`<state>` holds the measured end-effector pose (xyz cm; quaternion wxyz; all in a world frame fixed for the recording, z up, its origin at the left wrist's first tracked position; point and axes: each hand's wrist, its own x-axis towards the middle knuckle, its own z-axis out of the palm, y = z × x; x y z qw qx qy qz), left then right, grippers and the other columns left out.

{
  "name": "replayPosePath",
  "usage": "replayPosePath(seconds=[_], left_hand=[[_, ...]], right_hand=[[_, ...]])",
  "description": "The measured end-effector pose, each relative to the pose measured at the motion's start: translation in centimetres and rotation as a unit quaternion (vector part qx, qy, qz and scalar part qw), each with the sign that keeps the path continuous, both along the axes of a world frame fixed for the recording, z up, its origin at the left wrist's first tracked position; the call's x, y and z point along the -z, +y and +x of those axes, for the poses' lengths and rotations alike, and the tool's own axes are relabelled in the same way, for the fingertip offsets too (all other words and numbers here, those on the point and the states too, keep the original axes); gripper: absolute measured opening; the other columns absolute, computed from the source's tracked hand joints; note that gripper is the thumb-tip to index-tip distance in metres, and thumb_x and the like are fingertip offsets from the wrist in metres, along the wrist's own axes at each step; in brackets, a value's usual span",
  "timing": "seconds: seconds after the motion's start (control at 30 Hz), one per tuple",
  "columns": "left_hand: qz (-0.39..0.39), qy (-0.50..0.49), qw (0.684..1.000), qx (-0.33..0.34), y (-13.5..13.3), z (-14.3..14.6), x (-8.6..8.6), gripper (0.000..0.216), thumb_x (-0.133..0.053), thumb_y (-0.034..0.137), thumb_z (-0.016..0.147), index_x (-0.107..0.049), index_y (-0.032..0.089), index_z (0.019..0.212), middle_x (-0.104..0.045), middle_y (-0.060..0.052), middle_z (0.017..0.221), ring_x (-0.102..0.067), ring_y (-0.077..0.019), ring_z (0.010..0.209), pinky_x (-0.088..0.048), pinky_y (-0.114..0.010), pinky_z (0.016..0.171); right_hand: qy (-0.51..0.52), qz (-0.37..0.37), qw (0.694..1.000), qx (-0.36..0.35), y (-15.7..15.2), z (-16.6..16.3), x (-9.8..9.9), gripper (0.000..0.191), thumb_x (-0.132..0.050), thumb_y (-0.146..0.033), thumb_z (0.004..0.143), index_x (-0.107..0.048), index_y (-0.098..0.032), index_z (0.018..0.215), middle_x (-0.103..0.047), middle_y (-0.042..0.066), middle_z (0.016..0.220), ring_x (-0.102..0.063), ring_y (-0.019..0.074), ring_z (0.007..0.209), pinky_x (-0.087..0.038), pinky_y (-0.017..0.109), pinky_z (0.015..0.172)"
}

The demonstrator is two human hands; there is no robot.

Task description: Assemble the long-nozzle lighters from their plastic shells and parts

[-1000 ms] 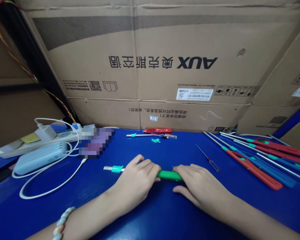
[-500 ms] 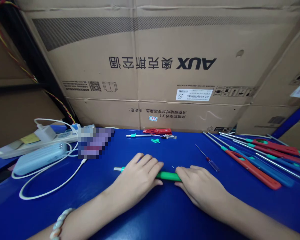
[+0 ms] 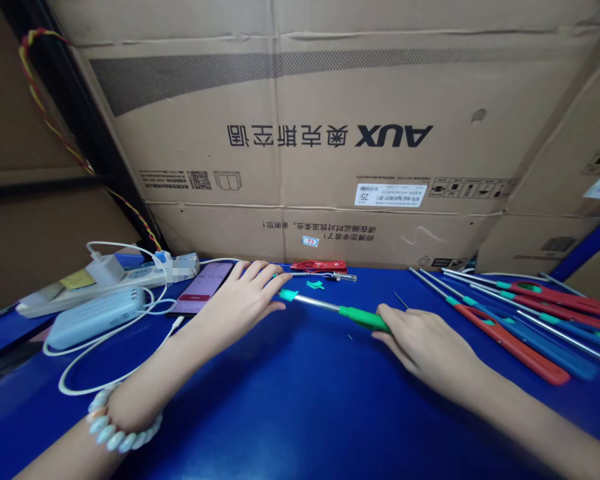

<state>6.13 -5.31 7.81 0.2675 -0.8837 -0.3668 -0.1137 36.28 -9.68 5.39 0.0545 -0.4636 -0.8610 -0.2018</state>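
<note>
My right hand (image 3: 425, 337) is closed round the green handle of a long-necked lighter (image 3: 364, 318). The metal neck (image 3: 317, 303) slants up to the left from that handle, with a teal piece (image 3: 289, 295) near its far end. My left hand (image 3: 247, 288) is at this end, the teal piece showing between thumb and fingers; the tip is hidden behind the hand. Beyond lie an opened red lighter casing (image 3: 320, 266), a metal rod with small wires and a clear tube (image 3: 345, 276), and a loose teal part (image 3: 316, 285).
On the right lie several long-necked lighters (image 3: 510, 343) and a thin screwdriver shaft (image 3: 401, 300). A phone (image 3: 200, 288), a light-blue power bank (image 3: 97, 317), white cables (image 3: 115, 387) and a power strip (image 3: 143, 275) are on the left. A cardboard wall (image 3: 305, 173) stands behind the blue table (image 3: 300, 407).
My left hand has moved up and left, off the green handle to the neck's far end. More metal neck shows now. My right hand has shifted slightly right with the handle, and the lighter tilts.
</note>
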Motion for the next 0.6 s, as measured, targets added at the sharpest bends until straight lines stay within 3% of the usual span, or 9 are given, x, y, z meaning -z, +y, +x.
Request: replayPosePath(seconds=[0.2, 0.33, 0.53, 0.6], left_hand=[[-0.002, 0.008, 1.0, 0.014, -0.01, -0.11, -0.08, 0.026, -0.044, 0.036, 0.097, -0.057, 0.014, 0.105, -0.058, -0.014, 0.114, -0.049, -0.0298, 0.104, -0.034, -0.043, 0.086], [-0.04, -0.007, 0.999, 0.026, 0.01, -0.17, 0.08, 0.03, -0.04, 0.039, 0.099, -0.057, 0.015, 0.106, -0.059, -0.012, 0.109, -0.049, -0.0271, 0.103, -0.034, -0.04, 0.086], [-0.088, 0.01, 0.995, 0.04, 0.23, -0.12, 0.71, 0.03, -0.033, 0.027, 0.101, -0.058, 0.015, 0.088, -0.06, -0.007, 0.094, -0.051, -0.023, 0.09, -0.033, -0.037, 0.081], [-0.101, 0.002, 0.994, 0.042, 0.12, -0.06, 0.68, 0.027, -0.035, 0.026, 0.101, -0.058, 0.015, 0.091, -0.06, -0.007, 0.094, -0.051, -0.023, 0.09, -0.032, -0.038, 0.082]], right_hand=[[-0.015, 0.003, 1.0, -0.005, -0.05, -0.03, 0.02, 0.013, -0.052, -0.025, 0.091, -0.044, -0.02, 0.082, -0.062, 0.002, 0.065, -0.06, 0.0224, 0.052, -0.024, 0.028, 0.048], [-0.008, 0.023, 0.999, -0.027, 0.08, -0.04, -0.07, 0.014, -0.047, -0.022, 0.092, -0.042, -0.021, 0.079, -0.061, 0.002, 0.063, -0.059, 0.0214, 0.051, -0.025, 0.029, 0.049], [-0.011, 0.049, 0.998, -0.048, 0.2, -0.3, -0.02, 0.015, -0.043, -0.017, 0.092, -0.041, -0.022, 0.078, -0.06, 0.001, 0.061, -0.058, 0.0202, 0.05, -0.029, 0.029, 0.052], [-0.018, 0.047, 0.998, -0.047, 0.21, -0.27, 0.03, 0.013, -0.048, -0.018, 0.09, -0.042, -0.021, 0.079, -0.06, 0.001, 0.06, -0.059, 0.0205, 0.049, -0.029, 0.029, 0.051]])
